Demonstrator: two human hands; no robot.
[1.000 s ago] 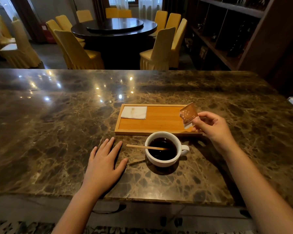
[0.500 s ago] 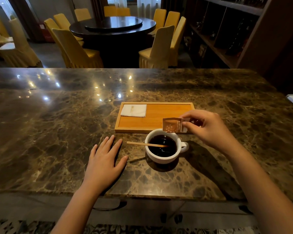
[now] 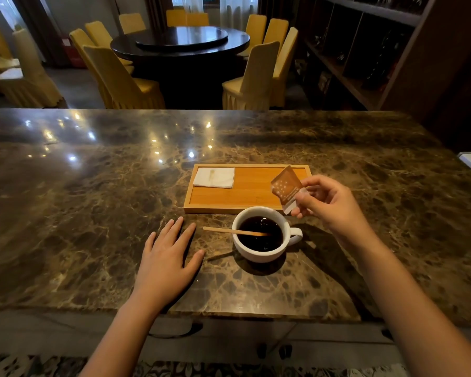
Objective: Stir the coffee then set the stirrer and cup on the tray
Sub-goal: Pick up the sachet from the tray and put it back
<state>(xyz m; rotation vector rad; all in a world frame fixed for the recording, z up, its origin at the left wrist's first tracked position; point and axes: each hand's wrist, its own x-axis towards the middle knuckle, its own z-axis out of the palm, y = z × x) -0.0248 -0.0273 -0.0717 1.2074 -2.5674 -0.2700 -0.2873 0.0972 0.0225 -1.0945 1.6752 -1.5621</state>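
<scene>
Right hand (image 3: pixel 328 201) pinches a sugar packet (image 3: pixel 286 187) tilted above the cup's (image 3: pixel 261 234) 2 o'clock rim, likely to add sugar before stirring, stirrer (image 3: pixel 235 231) resting in the coffee pointing to 9, cup just short of the tray (image 3: pixel 245 197), left hand (image 3: pixel 166 257) released, palm flat on worktop (image 3: pixel 93 200).

Left hand (image 3: pixel 166 263) flat — right hand (image 3: pixel 327 204) pinching.

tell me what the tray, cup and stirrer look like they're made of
Tray: looks like bamboo or light wood, matte orange-tan with fine straight grain.
Cup: likely glazed ceramic, white and smooth with a soft sheen.
Stirrer: thin flat pale wood, unfinished by its look.
</scene>
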